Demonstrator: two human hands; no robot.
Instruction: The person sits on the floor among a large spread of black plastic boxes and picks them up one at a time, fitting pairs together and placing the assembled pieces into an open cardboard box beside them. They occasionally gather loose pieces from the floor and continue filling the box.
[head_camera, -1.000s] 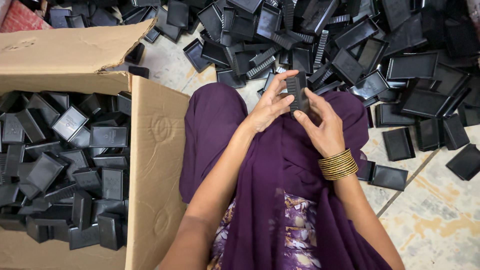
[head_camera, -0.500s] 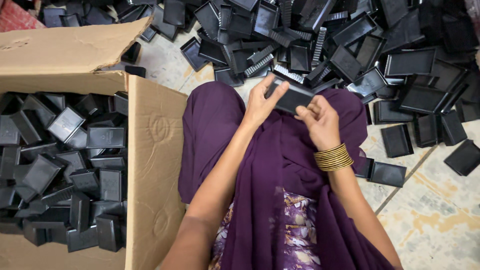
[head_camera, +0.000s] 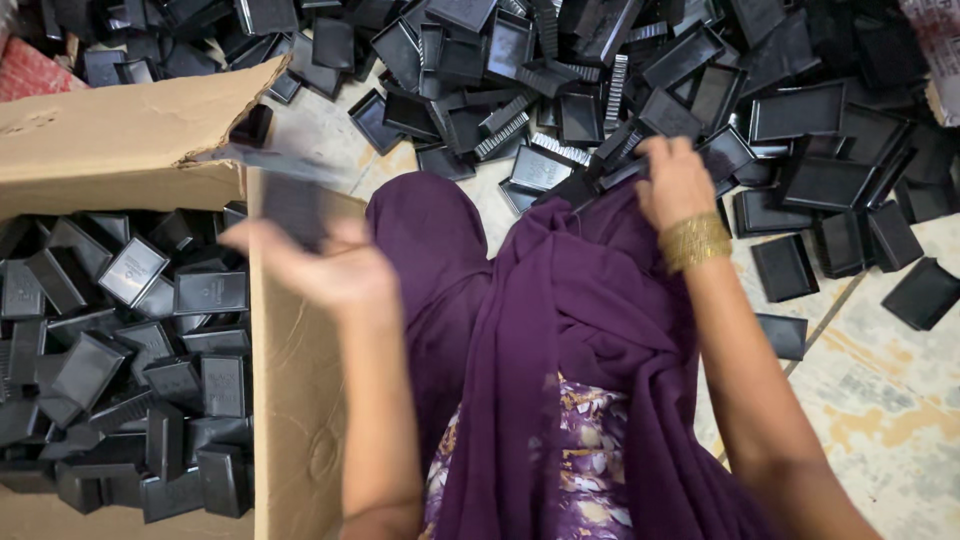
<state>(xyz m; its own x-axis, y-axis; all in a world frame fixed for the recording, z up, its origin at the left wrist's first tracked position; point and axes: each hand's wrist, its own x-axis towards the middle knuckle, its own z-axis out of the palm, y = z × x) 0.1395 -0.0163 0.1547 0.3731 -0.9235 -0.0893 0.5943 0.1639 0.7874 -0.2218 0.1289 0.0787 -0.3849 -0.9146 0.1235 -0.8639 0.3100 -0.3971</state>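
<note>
Black plastic parts (head_camera: 800, 110) litter the tiled floor (head_camera: 880, 400) beyond the cardboard box (head_camera: 290, 400). The left hand (head_camera: 320, 265), blurred, pinches a dark piece (head_camera: 295, 205) at the box's edge. The right hand (head_camera: 672, 180) reaches among the floor parts, its grip hidden.

My left hand (head_camera: 320, 265) is smeared by motion over the cardboard box (head_camera: 300, 420), and the dark piece (head_camera: 292, 208) at its fingers is too blurred for me to tell its shape or the grip. My right hand (head_camera: 675, 180) has fingertips buried among the black plastic parts (head_camera: 560, 110), so I cannot tell whether it holds one. The pile and box run off the picture's edges.
</note>
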